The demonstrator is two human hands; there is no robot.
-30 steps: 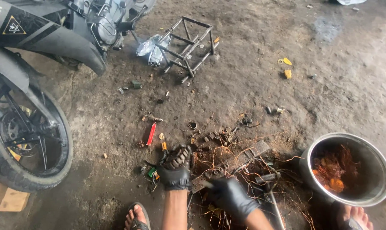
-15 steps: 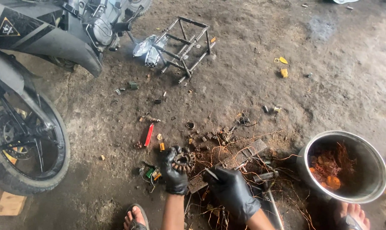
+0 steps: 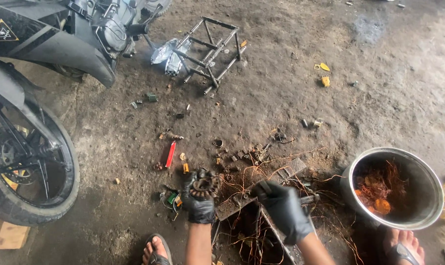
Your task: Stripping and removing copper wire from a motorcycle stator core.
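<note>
Here, the left hand [image 3: 198,201] in a black glove is wrapped around a round, rusty metal part with teeth all around its edge [image 3: 205,185], holding it up just above the dirt floor [image 3: 281,88], near the person and a bit left of the middle. The right hand [image 3: 281,208], also in a black glove, is closed on a thin dark tool [image 3: 308,198]; I cannot tell what kind of tool it is. The round part looks hard and heavy for its size, like solid iron, so it will not bend or squash. Its teeth look rough, and the thin copper wires [image 3: 261,172] spilling from it and lying in a messy pile look soft, springy and a little pokey. I think the best place to hold it is around the outside rim, with the fingers between the teeth, the way the left hand has it now. Gloves help, because it may be greasy and slip. To the right sits a round silver metal bowl [image 3: 428,206] with more copper wire inside. Far on the left stands a black motorbike [image 3: 45,44] with its wheel [image 3: 31,167]. A small metal frame of bars [image 3: 210,46] lies farther away, and a red stick-shaped thing [image 3: 171,154] lies just past the left hand.
</note>
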